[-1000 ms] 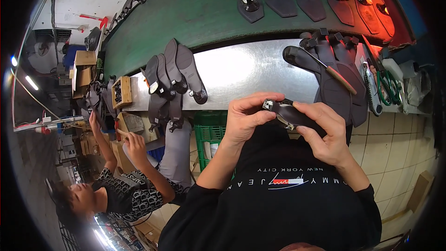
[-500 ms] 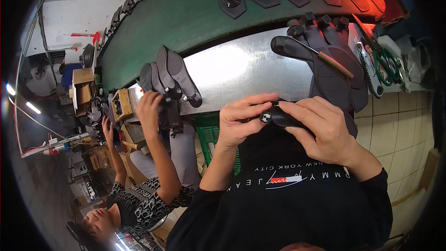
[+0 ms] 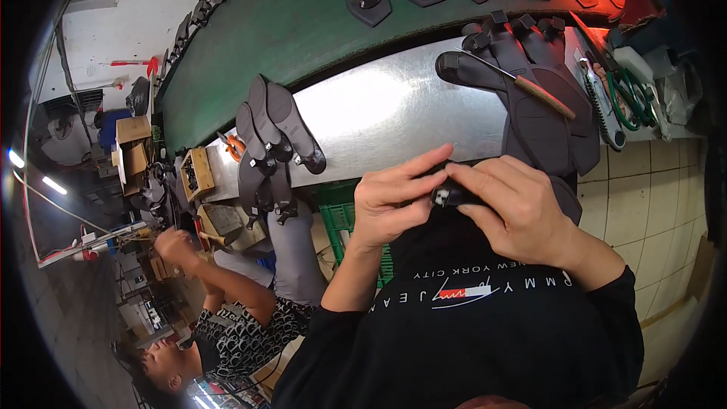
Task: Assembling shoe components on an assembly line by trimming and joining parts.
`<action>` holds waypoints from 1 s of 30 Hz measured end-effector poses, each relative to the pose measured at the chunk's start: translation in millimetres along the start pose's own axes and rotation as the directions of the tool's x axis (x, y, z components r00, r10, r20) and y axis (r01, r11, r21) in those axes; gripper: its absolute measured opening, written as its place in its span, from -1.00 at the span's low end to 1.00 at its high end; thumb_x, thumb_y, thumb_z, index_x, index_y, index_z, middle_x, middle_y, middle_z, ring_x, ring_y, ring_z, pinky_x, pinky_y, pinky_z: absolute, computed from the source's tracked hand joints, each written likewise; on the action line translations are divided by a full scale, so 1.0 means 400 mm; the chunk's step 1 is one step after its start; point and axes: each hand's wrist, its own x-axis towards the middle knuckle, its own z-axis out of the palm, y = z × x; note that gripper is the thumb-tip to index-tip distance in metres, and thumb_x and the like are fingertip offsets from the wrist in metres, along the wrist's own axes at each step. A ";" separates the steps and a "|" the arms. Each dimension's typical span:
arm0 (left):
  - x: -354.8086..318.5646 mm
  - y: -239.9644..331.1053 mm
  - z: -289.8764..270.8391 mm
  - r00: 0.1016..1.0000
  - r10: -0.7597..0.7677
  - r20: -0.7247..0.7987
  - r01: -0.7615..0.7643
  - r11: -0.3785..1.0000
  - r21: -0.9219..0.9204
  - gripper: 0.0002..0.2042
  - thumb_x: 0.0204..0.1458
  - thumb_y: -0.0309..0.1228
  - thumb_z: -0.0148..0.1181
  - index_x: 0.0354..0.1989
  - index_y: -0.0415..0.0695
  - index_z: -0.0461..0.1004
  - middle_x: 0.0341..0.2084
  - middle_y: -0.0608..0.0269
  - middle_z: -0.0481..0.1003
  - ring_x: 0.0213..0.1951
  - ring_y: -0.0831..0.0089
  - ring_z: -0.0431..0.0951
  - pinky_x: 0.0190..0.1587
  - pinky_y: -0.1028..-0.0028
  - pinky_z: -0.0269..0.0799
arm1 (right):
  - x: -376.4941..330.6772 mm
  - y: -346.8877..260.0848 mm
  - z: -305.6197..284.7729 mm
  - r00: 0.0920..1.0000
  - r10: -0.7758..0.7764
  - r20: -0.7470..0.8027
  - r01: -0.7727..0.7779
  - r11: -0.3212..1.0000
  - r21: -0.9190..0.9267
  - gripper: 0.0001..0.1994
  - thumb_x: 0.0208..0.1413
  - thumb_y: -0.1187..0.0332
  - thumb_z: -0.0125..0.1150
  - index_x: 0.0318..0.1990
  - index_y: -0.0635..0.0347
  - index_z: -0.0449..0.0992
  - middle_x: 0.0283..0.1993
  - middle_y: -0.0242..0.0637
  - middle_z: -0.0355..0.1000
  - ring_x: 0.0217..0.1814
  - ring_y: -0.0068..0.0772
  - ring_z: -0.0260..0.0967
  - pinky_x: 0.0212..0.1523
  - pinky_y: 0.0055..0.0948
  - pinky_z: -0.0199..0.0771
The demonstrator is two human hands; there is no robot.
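Observation:
Close to my chest, just off the bench's near edge, both hands are closed around a dark shoe sole (image 3: pixel 462 198) with a glossy black end and a small pale square on it. My left hand (image 3: pixel 388 201) grips it with thumb and fingers, the index finger stretched out along it. My right hand (image 3: pixel 521 210) pinches it from the other side, thumb below and fingers on top. Much of the sole is hidden by the fingers. Beyond my right hand lies a pile of dark soles (image 3: pixel 553 117), with a wooden-handled tool (image 3: pixel 544 97) resting across it.
A metal bench (image 3: pixel 363 110) borders a green belt (image 3: pixel 295 19) carrying soles (image 3: pixel 363 0), red-lit at far right. Left are more soles (image 3: pixel 291 125), an orange-handled tool (image 3: pixel 234 148) and a wooden box (image 3: pixel 198 174). A utility knife (image 3: pixel 602 110) and green scissors (image 3: pixel 625 102) lie right. A co-worker's hands (image 3: pixel 178 248) are at left.
The co-worker's hands have drawn back from the left soles, uncovering the orange-handled tool. In my hands the sole has turned slightly, and my left index finger has lifted a little.

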 end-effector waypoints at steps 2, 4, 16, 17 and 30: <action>0.003 -0.005 0.013 0.997 -0.055 -0.051 0.056 0.998 0.028 -0.58 -0.15 -0.77 0.03 -0.03 -0.32 0.48 0.08 -0.12 0.37 -0.04 0.40 0.49 -0.27 0.62 0.47 | 0.001 0.024 0.003 0.999 0.035 0.006 -0.036 0.998 0.048 -0.57 -0.19 0.49 0.31 -0.06 0.32 0.44 -0.34 -0.17 0.40 -0.33 -0.15 0.39 -0.30 -0.31 0.40; 0.002 0.000 0.022 0.981 -0.182 -0.070 0.177 0.982 -0.064 -0.58 -0.09 -0.76 -0.01 0.02 -0.31 0.44 0.11 -0.08 0.35 -0.01 0.38 0.48 -0.26 0.61 0.49 | 0.000 0.035 0.013 0.986 0.166 -0.015 -0.159 0.962 0.220 -0.62 -0.13 0.48 0.27 -0.07 0.30 0.43 -0.29 -0.12 0.45 -0.27 -0.12 0.44 -0.23 -0.31 0.42; 0.001 0.002 0.053 0.878 -0.469 -0.091 0.435 0.864 -0.255 -0.57 0.03 -0.69 -0.20 0.11 -0.27 0.37 0.14 0.05 0.32 0.00 0.37 0.46 -0.26 0.54 0.59 | -0.010 0.062 0.033 0.975 0.204 0.092 -0.221 0.946 0.239 -0.86 -0.16 0.55 0.23 -0.36 0.26 0.57 -0.39 -0.21 0.41 -0.37 -0.27 0.40 -0.36 -0.42 0.37; 0.002 0.008 0.055 0.855 -0.510 -0.097 0.473 0.843 -0.257 -0.57 0.03 -0.69 -0.20 0.11 -0.26 0.37 0.13 0.07 0.34 -0.02 0.39 0.48 -0.26 0.54 0.59 | -0.010 0.062 0.033 0.979 0.178 0.101 -0.195 0.963 0.188 -0.85 -0.16 0.54 0.25 -0.35 0.24 0.58 -0.39 -0.20 0.41 -0.36 -0.24 0.40 -0.36 -0.40 0.36; 0.039 0.008 0.010 0.678 -0.733 0.044 0.658 0.581 -0.479 -0.58 -0.06 -0.72 -0.05 0.06 -0.39 0.36 0.03 -0.02 0.42 -0.20 0.39 0.58 -0.35 0.55 0.64 | -0.013 0.089 0.015 0.971 0.055 0.233 -0.095 0.982 0.163 -0.65 -0.32 0.42 0.41 -0.24 0.13 0.57 -0.26 -0.19 0.38 -0.27 -0.17 0.40 -0.29 -0.35 0.39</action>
